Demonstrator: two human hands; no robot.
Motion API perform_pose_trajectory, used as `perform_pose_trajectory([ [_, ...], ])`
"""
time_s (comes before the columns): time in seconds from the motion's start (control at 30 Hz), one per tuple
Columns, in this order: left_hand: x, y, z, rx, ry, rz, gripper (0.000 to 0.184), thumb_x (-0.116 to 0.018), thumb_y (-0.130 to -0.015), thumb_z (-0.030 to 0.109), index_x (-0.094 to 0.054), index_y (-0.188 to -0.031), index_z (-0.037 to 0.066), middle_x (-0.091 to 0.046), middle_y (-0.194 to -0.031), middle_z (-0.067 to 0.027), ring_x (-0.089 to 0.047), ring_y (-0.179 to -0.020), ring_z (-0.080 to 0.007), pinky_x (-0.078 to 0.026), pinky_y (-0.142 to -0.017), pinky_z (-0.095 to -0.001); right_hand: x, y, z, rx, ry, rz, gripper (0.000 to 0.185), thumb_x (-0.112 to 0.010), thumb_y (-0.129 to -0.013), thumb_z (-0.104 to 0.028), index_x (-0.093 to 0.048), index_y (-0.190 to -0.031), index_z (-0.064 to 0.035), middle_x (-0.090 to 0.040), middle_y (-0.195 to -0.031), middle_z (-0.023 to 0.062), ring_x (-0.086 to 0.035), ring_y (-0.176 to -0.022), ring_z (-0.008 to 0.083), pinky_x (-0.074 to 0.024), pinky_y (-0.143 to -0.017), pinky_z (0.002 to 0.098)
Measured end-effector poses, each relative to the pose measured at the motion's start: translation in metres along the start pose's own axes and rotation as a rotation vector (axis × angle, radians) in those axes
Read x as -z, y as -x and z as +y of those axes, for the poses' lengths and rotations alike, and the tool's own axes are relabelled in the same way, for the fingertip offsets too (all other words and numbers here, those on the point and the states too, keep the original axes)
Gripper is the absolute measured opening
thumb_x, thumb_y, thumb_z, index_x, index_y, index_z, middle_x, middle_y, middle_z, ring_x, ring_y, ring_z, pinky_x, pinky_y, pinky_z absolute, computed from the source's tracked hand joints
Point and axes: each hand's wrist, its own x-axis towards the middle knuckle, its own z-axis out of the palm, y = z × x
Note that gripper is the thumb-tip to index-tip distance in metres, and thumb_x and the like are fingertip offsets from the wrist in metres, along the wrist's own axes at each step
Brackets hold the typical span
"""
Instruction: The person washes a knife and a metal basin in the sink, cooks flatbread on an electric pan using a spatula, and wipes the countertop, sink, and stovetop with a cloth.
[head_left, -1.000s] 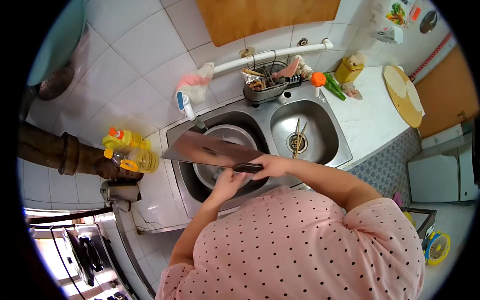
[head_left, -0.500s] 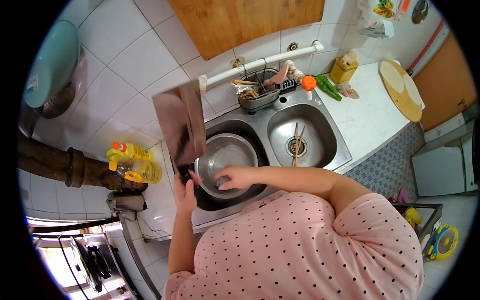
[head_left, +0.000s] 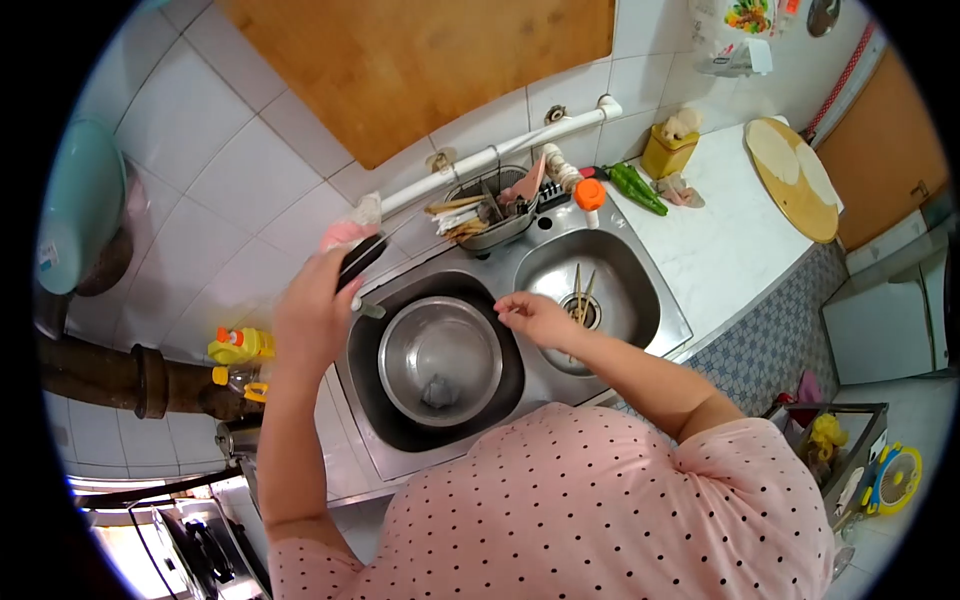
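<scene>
two bare hands reach over a steel double sink. the left hand (head_left: 315, 305) is grasping a knife (head_left: 361, 262) by its black handle, raised in front of the tiled wall above the left basin (head_left: 512, 385); the blade shows nearly edge-on, as a thin line slanting up towards the utensil basket (head_left: 500, 234). just below the handle is the nozzle of a tap (head_left: 369, 309). the right hand (head_left: 535, 318) is released, fingers loosely bent, over the divider between the basins.

a metal bowl (head_left: 470, 338) sits in the left basin, with a crumpled grey scrap (head_left: 439, 391) lying on its bottom; what that is made of i cannot tell. in the right basin (head_left: 635, 285), slim sticks (head_left: 579, 298) lie across the drain, partly hidden by the right hand and wrist.

an orange-topped fitting (head_left: 590, 194) stands behind the right basin. on the white bench (head_left: 737, 222) beside the sink are green peppers (head_left: 636, 190), a yellow tin (head_left: 668, 154) and a round board (head_left: 824, 222) carrying pale flat pieces (head_left: 774, 155).
</scene>
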Motion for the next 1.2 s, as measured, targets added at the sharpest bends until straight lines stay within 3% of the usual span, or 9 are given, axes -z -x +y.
perform_pose_trajectory([
  [0.2,-0.065,-0.105,0.034,-0.138,-0.086,-0.003,0.028,-0.061,-0.085,0.020,-0.054,-0.108,0.006,-0.062,-0.097,-0.0119,-0.061,-0.087,-0.0321,-0.050,-0.070,-0.0409,0.002,0.011,0.013,-0.111,-0.070,-0.063,0.020,-0.061,-0.090,-0.014,-0.062,-0.106,-0.0022,-0.063,-0.090,0.0014,-0.057,-0.081,0.0094,-0.0468,-0.076,0.0247],
  [0.5,-0.120,-0.146,0.018,-0.129,-0.121,-0.104,0.026,-0.060,-0.087,0.021,-0.054,-0.108,0.006,-0.062,-0.097,-0.0145,-0.061,-0.088,-0.0350,-0.049,-0.071,-0.0440,0.057,0.034,-0.037,0.116,-0.106,0.191,0.011,-0.060,-0.089,-0.011,-0.065,-0.093,-0.0020,-0.064,-0.082,0.0032,-0.058,-0.072,0.0111,-0.0462,-0.064,0.0250],
  [0.6,-0.122,-0.151,0.015,-0.153,-0.144,-0.131,0.027,-0.060,-0.086,0.020,-0.055,-0.108,0.005,-0.062,-0.096,-0.0148,-0.060,-0.088,-0.0352,-0.049,-0.072,-0.0439,0.109,0.036,-0.078,0.701,0.278,0.541,0.006,-0.062,-0.085,-0.007,-0.064,-0.083,-0.0023,-0.060,-0.070,0.0082,-0.057,-0.063,0.0172,-0.0444,-0.058,0.0271],
  [0.7,-0.127,-0.153,0.010,-0.212,-0.144,-0.077,0.023,-0.062,-0.085,0.020,-0.054,-0.100,0.004,-0.061,-0.090,-0.0140,-0.060,-0.086,-0.0337,-0.048,-0.071,-0.0448,0.172,-0.014,-0.131,0.871,0.888,0.898,0.017,-0.067,-0.076,-0.007,-0.065,-0.093,-0.0056,-0.064,-0.084,0.0084,-0.057,-0.075,0.0262,-0.0469,-0.069,0.0360],
  [0.83,-0.128,-0.153,0.011,-0.202,-0.113,-0.061,0.023,-0.063,-0.084,0.019,-0.054,-0.099,0.004,-0.062,-0.090,-0.0141,-0.060,-0.088,-0.0336,-0.047,-0.074,-0.0446,0.211,-0.091,-0.167,0.978,1.191,0.650,0.019,-0.068,-0.075,-0.011,-0.067,-0.094,-0.0090,-0.063,-0.085,0.0040,-0.056,-0.088,0.0250,-0.0488,-0.078,0.0363],
  [0.9,-0.129,-0.154,0.009,-0.194,-0.129,-0.061,0.023,-0.063,-0.084,0.019,-0.054,-0.100,0.004,-0.062,-0.090,-0.0138,-0.060,-0.090,-0.0335,-0.047,-0.075,-0.0444,0.213,-0.119,-0.169,0.861,1.247,0.470,0.015,-0.066,-0.077,-0.014,-0.068,-0.091,-0.0094,-0.062,-0.084,0.0041,-0.057,-0.088,0.0250,-0.0490,-0.077,0.0361],
  [1.0,-0.129,-0.155,0.000,-0.137,-0.080,-0.143,0.032,-0.062,-0.084,0.017,-0.054,-0.112,0.003,-0.062,-0.101,-0.0161,-0.059,-0.097,-0.0341,-0.047,-0.080,-0.0437,0.212,-0.136,-0.168,0.792,1.297,0.362,0.012,-0.063,-0.079,-0.016,-0.069,-0.086,-0.0098,-0.063,-0.084,0.0043,-0.058,-0.089,0.0251,-0.0492,-0.077,0.0359],
  [1.1,-0.119,-0.153,0.004,-0.065,0.072,-0.305,0.046,-0.060,-0.087,0.017,-0.048,-0.130,0.006,-0.055,-0.125,-0.0198,-0.052,-0.116,-0.0355,-0.041,-0.097,-0.0417,0.214,-0.144,-0.167,0.782,1.318,0.343,0.011,-0.062,-0.079,-0.016,-0.069,-0.085,-0.0104,-0.063,-0.084,0.0050,-0.059,-0.088,0.0257,-0.0495,-0.076,0.0372],
  [1.2,-0.110,-0.144,0.005,-0.270,-0.016,-0.313,0.056,-0.059,-0.088,0.016,-0.039,-0.140,0.008,-0.044,-0.139,-0.0196,-0.040,-0.130,-0.0350,-0.033,-0.107,-0.0400,0.216,-0.156,-0.171,0.747,1.354,0.312,0.011,-0.063,-0.079,-0.015,-0.070,-0.085,-0.0107,-0.064,-0.084,0.0062,-0.060,-0.088,0.0269,-0.0498,-0.075,0.0390],
])
